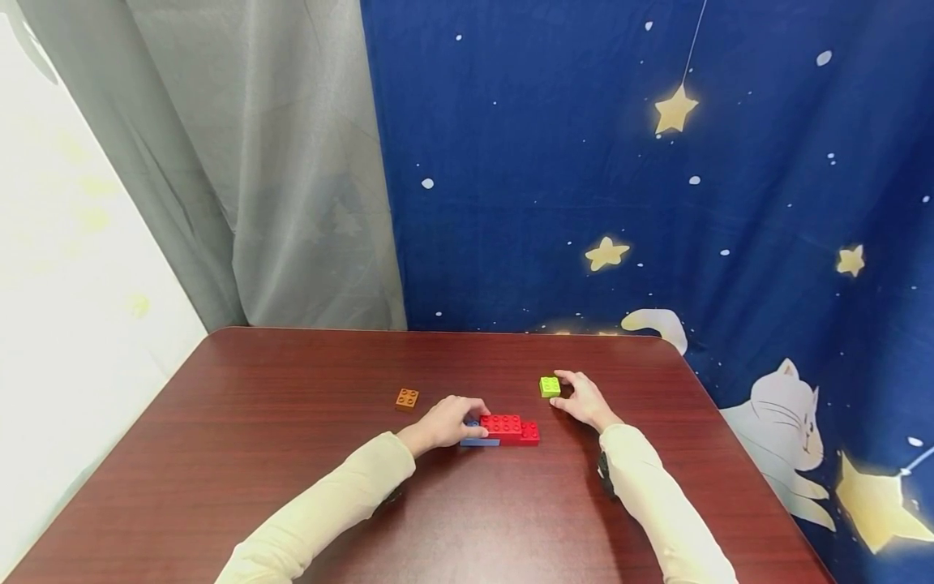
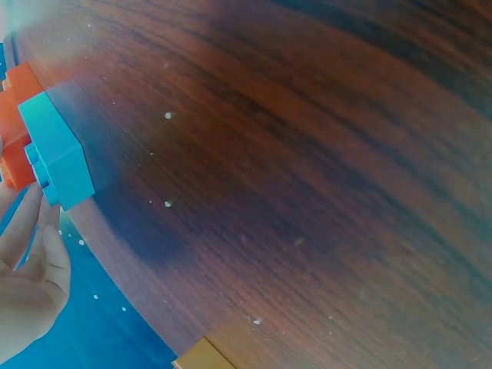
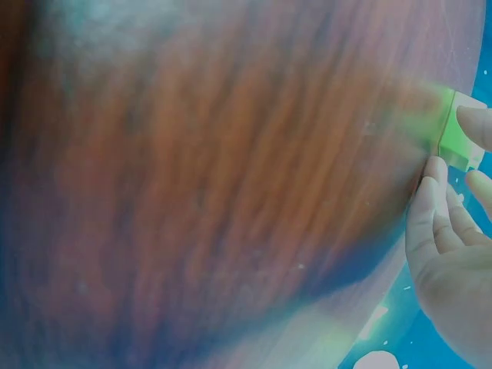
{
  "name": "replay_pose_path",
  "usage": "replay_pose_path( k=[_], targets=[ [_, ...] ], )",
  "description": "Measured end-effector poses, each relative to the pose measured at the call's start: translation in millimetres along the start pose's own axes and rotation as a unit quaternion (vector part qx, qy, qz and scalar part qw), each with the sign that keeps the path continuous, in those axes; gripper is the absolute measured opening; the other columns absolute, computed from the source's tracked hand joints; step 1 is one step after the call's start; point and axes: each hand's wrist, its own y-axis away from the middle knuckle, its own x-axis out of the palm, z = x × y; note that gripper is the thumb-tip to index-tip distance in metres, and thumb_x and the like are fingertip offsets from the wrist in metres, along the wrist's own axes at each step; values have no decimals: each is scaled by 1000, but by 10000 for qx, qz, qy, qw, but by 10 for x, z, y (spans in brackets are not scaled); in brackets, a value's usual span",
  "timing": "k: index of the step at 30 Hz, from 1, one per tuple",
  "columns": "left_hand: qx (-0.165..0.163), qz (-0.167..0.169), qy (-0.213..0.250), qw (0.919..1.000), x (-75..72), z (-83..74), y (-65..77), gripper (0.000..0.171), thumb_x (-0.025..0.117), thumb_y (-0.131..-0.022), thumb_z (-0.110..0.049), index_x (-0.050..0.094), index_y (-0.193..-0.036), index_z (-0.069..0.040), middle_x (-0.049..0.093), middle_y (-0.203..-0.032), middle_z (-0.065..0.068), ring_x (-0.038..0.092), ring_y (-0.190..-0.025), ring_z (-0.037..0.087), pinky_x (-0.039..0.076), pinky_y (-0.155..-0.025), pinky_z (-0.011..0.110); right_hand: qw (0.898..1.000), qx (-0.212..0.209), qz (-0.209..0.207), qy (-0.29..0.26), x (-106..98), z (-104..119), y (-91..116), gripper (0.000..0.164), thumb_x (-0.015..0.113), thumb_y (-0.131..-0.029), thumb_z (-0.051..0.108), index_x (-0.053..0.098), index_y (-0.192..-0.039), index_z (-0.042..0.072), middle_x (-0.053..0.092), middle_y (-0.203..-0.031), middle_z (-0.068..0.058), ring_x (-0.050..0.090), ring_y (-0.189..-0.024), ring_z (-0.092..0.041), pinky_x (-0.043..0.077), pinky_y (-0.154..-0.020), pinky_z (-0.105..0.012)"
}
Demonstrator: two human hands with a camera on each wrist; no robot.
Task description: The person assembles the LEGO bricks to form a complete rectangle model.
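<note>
Left hand (image 1: 445, 423) grips red-blue stack (image 1: 501, 424); whether right hand (image 1: 585, 403) pinches lime brick (image 1: 549, 388), we cannot tell; off-centre pressure could skew it.

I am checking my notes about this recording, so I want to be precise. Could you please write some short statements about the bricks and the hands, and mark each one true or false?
1. The orange brick lies apart from the other bricks. True.
2. The right hand is nearest to the orange brick. False: the right hand is at the lime-green brick.
3. The upper red brick sits across a blue brick and a lower red brick. True.
4. The left hand holds nothing. False: the left hand grips the red-and-blue stack at its left end.
</note>
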Motion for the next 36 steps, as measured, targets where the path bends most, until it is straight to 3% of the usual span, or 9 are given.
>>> replay_pose_path(
  k=[14, 28, 36],
  targets=[
    [-7, -21, -42, 10000, 0, 1, -2, 25, 67, -78, -30, 63, -97, -15, 63, -93, -3, 56, -86, 15, 42, -78, 31, 9988, 151, 381, 270, 4, 35, -26, 58, 71, -72, 11, 47, -123, 0, 51, -93, -12, 48, -89, -26, 38, -80, -42],
    [114, -79, 15, 9999, 15, 21, 9, 25, 68, -77, -28, 63, -97, -14, 63, -92, -1, 57, -86, 16, 43, -77, 30, 9997, 120, 173, 149, 21, 30, 24, 39, 71, -72, 11, 58, -108, 4, 50, -91, -8, 46, -77, -21, 38, -70, -36],
    [126, -82, 34, 9999, 13, 20, 12, 24, 67, -78, -28, 63, -97, -14, 63, -92, -1, 57, -86, 16, 43, -77, 31, 9997, 136, 205, 75, 2, 33, 60, 36, 70, -73, 12, 58, -106, 5, 53, -92, -8, 46, -72, -19, 39, -65, -32]
  ],
)
